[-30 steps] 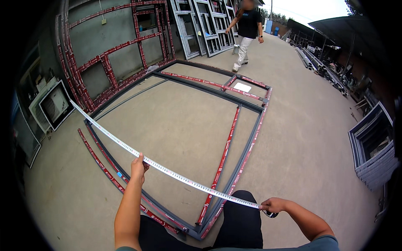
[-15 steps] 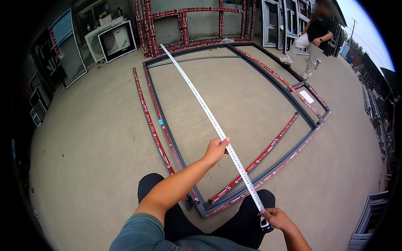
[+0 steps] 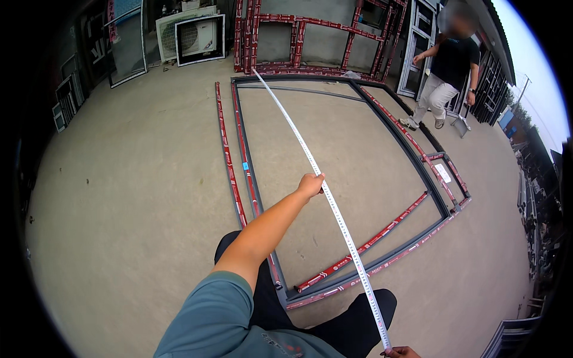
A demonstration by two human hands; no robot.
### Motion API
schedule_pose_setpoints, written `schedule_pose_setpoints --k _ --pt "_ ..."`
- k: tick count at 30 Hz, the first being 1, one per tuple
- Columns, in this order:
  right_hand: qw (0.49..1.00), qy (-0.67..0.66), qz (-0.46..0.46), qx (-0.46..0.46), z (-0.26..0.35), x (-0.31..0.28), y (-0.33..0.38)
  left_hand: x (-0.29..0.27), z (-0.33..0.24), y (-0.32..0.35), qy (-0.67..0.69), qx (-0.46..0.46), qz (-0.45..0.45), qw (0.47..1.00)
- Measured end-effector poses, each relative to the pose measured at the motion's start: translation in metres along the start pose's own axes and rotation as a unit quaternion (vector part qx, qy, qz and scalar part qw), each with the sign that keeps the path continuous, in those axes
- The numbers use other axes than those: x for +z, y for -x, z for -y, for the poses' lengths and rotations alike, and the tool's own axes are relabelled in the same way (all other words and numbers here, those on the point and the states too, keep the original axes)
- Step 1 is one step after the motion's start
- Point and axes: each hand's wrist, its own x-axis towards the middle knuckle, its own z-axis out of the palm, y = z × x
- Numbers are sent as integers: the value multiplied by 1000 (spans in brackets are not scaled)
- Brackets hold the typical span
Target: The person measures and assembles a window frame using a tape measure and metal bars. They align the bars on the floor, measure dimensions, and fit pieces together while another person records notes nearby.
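Observation:
A long white tape measure blade [image 3: 343,230] stretches diagonally from the lower right up to the far side of a large grey frame [image 3: 439,206]. My left hand [image 3: 310,185] is closed on the blade partway along it, with that arm reaching forward. At the lower edge my right hand [image 3: 403,352] grips the tape's near end; most of this hand is cut off and the case does not show. Red-printed film covers parts of the frame, which lies flat on the ground. The blade's far tip lies by the frame's far left corner.
A loose red-wrapped bar [image 3: 230,161] lies left of the frame, another [image 3: 364,241] inside it. Red-wrapped frames [image 3: 298,42] lean on the far wall. A person [image 3: 450,71] in a black shirt walks at the far right, a long-handled dustpan [image 3: 462,125] beside them.
My left hand has moved forward. My right hand has drawn the tape's near end back and down toward the lower edge. The person has lowered a raised arm and shifted position.

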Motion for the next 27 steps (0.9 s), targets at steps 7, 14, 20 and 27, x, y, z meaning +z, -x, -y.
schedule_pose_setpoints --k 7,14,20,27 --pt "999 -2 47 -21 17 15 1 -37 29 -6 48 15 -63 997" --pt "997 19 59 -44 47 39 -13 -62 34 5 83 37 -87 992" --pt "999 26 37 -21 73 54 -22 -74 46 1 76 37 -102 991" --pt "998 49 37 -26 67 63 -44 -92 64 -15 71 52 -86 992"
